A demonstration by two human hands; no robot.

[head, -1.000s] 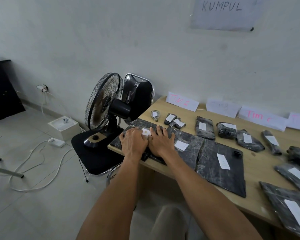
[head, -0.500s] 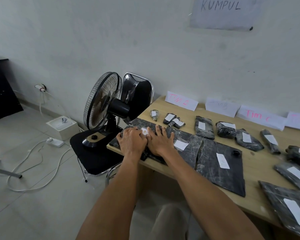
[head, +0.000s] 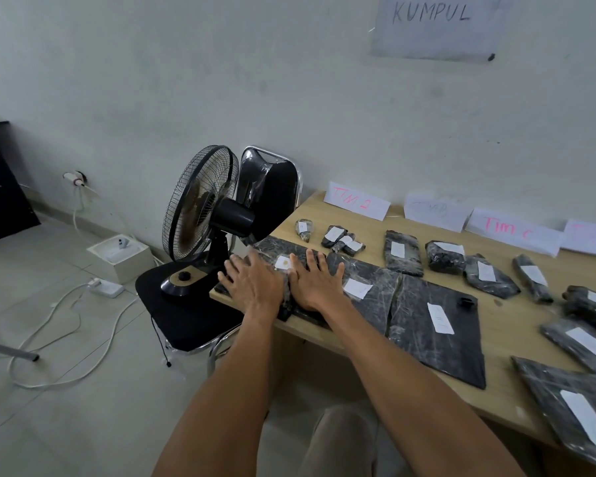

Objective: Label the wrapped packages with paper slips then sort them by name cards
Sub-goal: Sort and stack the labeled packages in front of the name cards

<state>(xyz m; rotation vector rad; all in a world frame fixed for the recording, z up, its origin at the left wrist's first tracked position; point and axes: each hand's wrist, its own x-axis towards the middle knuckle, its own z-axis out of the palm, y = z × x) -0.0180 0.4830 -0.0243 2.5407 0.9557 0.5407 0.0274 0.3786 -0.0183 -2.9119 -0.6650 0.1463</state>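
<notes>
where table [head: 510, 325] meets wall [head: 221, 80], name cards [head: 356, 203] lean — fan [head: 200, 204] alongside.

Fan [head: 200, 215] crowds table's [head: 516, 325] left end; packages [head: 434, 325] cover most of top.

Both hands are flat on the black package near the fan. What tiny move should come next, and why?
Probably lift both hands off. The left hand and right hand lie flat on the wrapped package, either side of its paper slip, which already looks flat, and the other packages in view carry slips too.
</notes>
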